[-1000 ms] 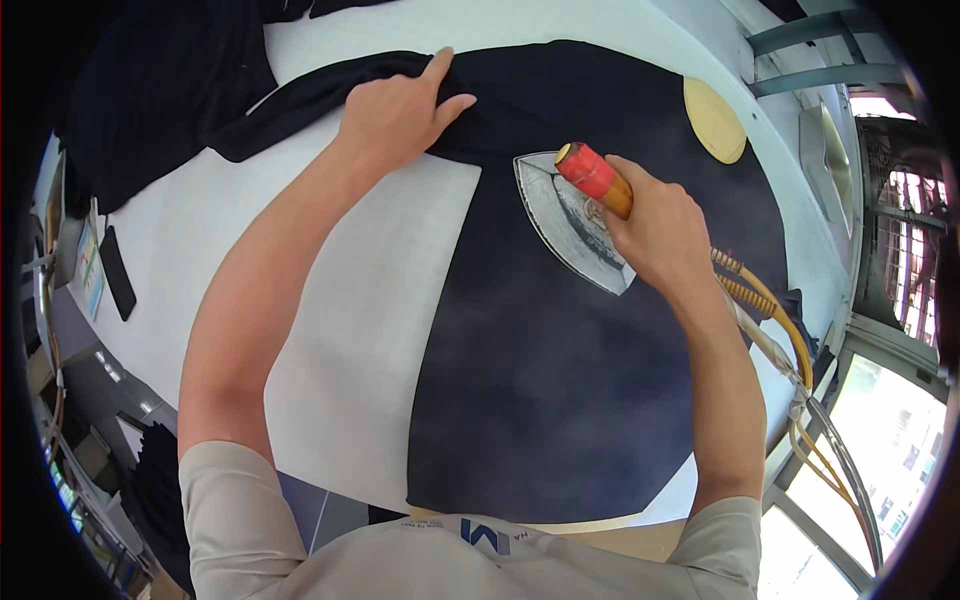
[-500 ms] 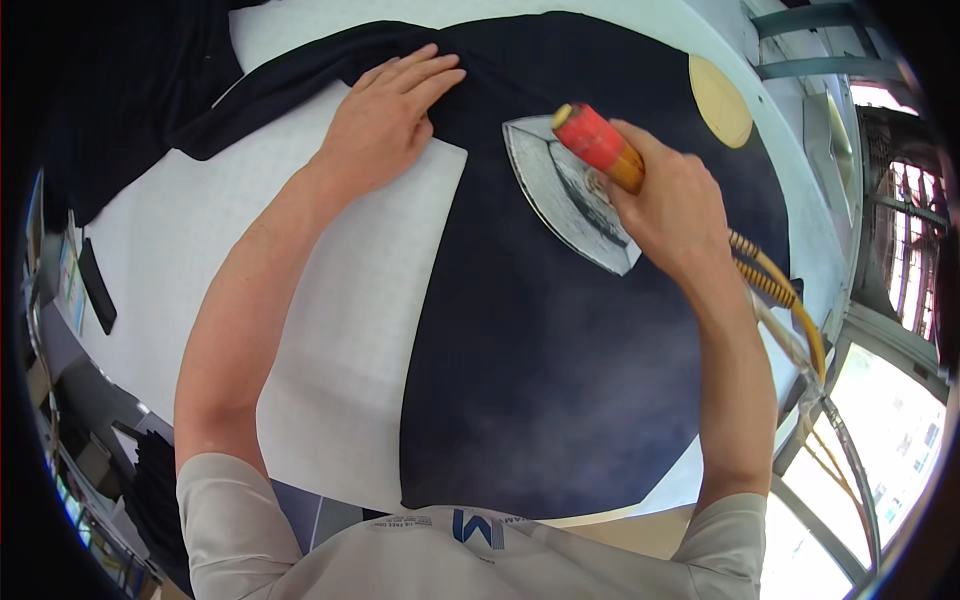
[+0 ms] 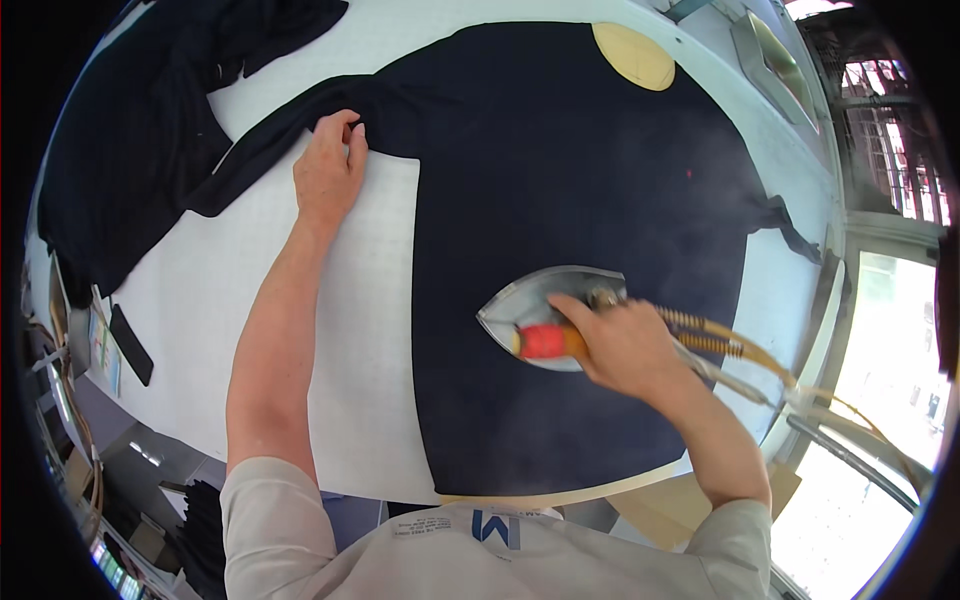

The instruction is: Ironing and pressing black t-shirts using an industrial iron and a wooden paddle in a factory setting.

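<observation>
A dark navy garment (image 3: 560,180) lies flat on the white padded table, one sleeve (image 3: 385,105) stretching left. My right hand (image 3: 625,345) is closed around the red and orange handle of a steam iron (image 3: 555,285). The iron rests on the lower middle of the garment, its pointed tip toward the left. Faint steam hangs over the cloth. At the sleeve's lower edge is my left hand (image 3: 328,170), fingers loosely bent and thumb apart; it seems to touch the cloth without gripping it. A pale yellow oval (image 3: 635,57) shows at the neck opening.
Yellow hoses (image 3: 715,345) run from the iron toward the right. More dark clothing (image 3: 130,150) is heaped at the far left of the white table (image 3: 365,330). A black phone-like slab (image 3: 131,345) lies near the left edge. Bright windows (image 3: 880,360) stand at the right.
The iron in my right hand has come nearer to me and turned, its tip now leftward. My left hand has drawn back leftward along the sleeve, fingers more bent. The view has shifted.
</observation>
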Available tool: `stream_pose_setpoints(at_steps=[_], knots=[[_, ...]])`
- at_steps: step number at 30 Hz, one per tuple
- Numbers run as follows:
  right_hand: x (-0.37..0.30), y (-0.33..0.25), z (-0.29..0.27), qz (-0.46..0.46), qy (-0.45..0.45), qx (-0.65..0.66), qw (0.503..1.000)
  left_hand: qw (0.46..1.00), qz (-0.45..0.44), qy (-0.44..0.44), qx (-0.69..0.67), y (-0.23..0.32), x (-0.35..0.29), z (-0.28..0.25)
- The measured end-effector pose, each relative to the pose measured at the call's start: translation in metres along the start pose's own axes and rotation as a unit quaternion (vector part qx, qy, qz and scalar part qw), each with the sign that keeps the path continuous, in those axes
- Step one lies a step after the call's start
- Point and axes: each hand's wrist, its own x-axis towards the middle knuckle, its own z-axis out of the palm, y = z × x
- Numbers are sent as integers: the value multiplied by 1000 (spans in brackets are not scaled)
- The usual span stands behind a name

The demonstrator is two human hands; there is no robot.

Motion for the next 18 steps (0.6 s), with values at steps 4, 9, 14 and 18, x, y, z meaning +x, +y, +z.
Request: stream_pose_setpoints(at_steps=[4,9,14,18], knots=[[-153,16,50,181,40,37,982,998,34,-14,51,-13,-21,-12],[-337,117,82,592,234,133,760,994,40,-76,62,3,-93,-56],[-421,208,142,682,270,13,680,994,58,-86,18,34,-153,-67],[-410,116,163,562,494,51,661,975,-58,-212,-31,50,-142,-75]])
